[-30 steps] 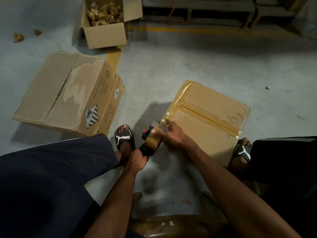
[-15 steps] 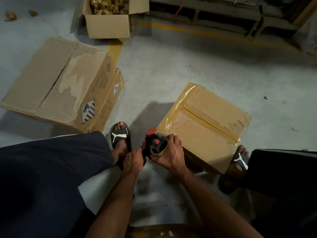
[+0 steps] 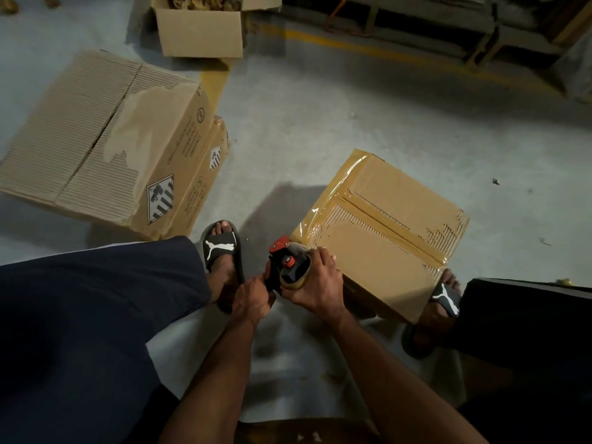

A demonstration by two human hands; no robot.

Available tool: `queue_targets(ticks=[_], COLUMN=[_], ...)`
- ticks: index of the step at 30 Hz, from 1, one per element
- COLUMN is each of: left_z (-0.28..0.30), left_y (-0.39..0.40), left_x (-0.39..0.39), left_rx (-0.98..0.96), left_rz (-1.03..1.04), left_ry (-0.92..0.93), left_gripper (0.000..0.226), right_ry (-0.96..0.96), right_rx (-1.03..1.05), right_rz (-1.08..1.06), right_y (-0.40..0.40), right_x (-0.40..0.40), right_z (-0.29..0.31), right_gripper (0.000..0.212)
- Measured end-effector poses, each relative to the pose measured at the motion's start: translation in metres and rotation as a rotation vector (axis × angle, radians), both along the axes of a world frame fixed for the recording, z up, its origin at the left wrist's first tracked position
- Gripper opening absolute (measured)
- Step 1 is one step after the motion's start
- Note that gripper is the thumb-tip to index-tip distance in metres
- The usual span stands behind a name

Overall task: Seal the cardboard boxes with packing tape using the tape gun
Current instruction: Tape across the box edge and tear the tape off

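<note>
The tape gun (image 3: 288, 267) sat low between the person's knees, just off the near left corner of the taped cardboard box (image 3: 381, 232), its red-topped frame up and the brown tape roll (image 3: 296, 277) facing the camera. The right hand (image 3: 317, 286) was wrapped over the roll, fingers curled around its rim, while the left hand (image 3: 251, 299) gripped the black handle from below, fingers clamped on it. A second earlier the gun had been pressed against that corner with the right hand smoothing tape onto the box edge; by this moment it had come off the cardboard and been turned in both hands. That suggested the corner strip was finished and the person was probably freeing or re-feeding the tape end, though the loose end itself could not be made out. The box already carried glossy strips along its centre seam and left edge. Beyond the left sandalled foot (image 3: 221, 251) lay a larger box with an untaped seam (image 3: 96, 142), likely next, and farther back an open carton of brown material (image 3: 200, 30) on the concrete floor (image 3: 368, 116).
</note>
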State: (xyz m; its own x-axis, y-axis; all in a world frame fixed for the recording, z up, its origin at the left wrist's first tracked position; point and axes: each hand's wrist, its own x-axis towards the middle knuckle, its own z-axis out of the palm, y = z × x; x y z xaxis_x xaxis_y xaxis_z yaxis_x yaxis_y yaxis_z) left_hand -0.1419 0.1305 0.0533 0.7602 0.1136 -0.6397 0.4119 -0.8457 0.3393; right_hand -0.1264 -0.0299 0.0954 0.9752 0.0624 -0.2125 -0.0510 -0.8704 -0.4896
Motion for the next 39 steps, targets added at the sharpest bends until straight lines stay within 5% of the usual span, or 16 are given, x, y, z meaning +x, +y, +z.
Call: queue_targets(ticks=[8,18,29,39], left_z=[-0.009,-0.03,-0.027,-0.022], left_y=[0.004,0.004,0.006,0.002], left_x=[0.0,-0.002,0.0,0.003], left_rx=[-0.106,-0.148,-0.12,-0.08], left_rz=[0.094,0.172,0.117,0.111], left_ry=[0.003,0.067,0.051,0.087], left_gripper=[0.036,0.033,0.034,0.038], right_ry=[0.03,-0.058,0.048,0.098], right_rx=[0.01,-0.026,-0.058,-0.087], right_rz=[0.014,0.01,-0.055,-0.076], right_y=[0.015,0.015,0.014,0.011], right_x=[-0.008,-0.015,-0.014,-0.013], right_z=[-0.011,-0.026,-0.018,-0.016], right_gripper=[0.12,0.107,0.133,0.131])
